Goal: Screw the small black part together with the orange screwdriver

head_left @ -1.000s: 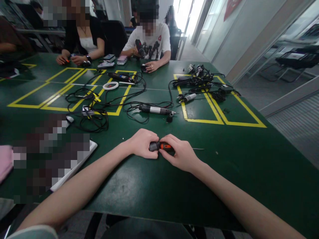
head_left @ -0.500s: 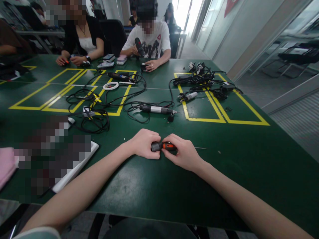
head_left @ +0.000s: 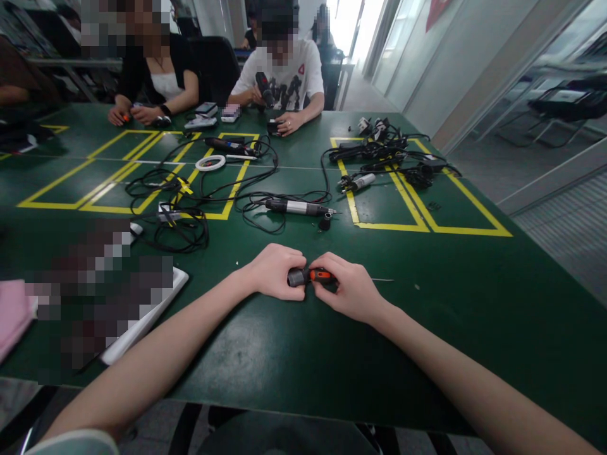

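My left hand (head_left: 279,272) is closed round a dark grey cylindrical piece (head_left: 298,277), held low over the green table (head_left: 265,354). Close on its right, my right hand (head_left: 349,287) grips an orange and black handle (head_left: 322,275) between thumb and fingers. The two pieces meet end to end or nearly so; the joint is too small to make out. A thin metal shaft (head_left: 383,280) shows beyond my right hand, pointing right. Past my hands lies a black and silver pen-shaped tool (head_left: 298,207) on a cable, with a small black cap (head_left: 325,222) beside its tip.
Coiled black cables (head_left: 180,234) lie at the left, a white tape roll (head_left: 210,163) behind them. A pile of cables and plugs (head_left: 374,148) is at the back right. A white-edged tray (head_left: 183,278) lies near my left forearm. Two people sit across the table, one holding a drill (head_left: 264,88).
My hands and the pieces in them have barely moved. Across the table, the hands of the person at the left have shifted slightly.
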{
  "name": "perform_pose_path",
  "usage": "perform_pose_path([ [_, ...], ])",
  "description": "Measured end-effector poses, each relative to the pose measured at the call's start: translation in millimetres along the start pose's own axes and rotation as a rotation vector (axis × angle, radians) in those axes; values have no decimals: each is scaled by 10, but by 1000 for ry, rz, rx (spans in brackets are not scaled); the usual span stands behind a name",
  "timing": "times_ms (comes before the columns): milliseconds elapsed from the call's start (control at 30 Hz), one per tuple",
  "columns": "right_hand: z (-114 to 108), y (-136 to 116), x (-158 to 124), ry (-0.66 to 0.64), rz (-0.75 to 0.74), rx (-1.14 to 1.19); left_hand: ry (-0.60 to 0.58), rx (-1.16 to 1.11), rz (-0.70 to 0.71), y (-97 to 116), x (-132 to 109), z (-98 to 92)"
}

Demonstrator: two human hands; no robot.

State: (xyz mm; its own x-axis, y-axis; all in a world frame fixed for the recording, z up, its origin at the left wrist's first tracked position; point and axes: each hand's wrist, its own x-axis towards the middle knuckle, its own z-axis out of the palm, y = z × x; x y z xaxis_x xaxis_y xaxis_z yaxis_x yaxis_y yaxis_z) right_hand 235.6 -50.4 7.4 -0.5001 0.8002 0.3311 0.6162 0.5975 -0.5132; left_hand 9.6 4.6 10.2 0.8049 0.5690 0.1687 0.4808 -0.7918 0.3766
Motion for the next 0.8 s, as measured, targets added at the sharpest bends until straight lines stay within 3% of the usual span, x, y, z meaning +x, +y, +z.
perform_pose_path([
  [467, -62, 34, -9, -38, 1, -65, -8, 36, -20, 22, 11, -8],
  [800, -69, 106, -2, 55, 25, -96, 156, 99, -71, -7, 2, 20],
])
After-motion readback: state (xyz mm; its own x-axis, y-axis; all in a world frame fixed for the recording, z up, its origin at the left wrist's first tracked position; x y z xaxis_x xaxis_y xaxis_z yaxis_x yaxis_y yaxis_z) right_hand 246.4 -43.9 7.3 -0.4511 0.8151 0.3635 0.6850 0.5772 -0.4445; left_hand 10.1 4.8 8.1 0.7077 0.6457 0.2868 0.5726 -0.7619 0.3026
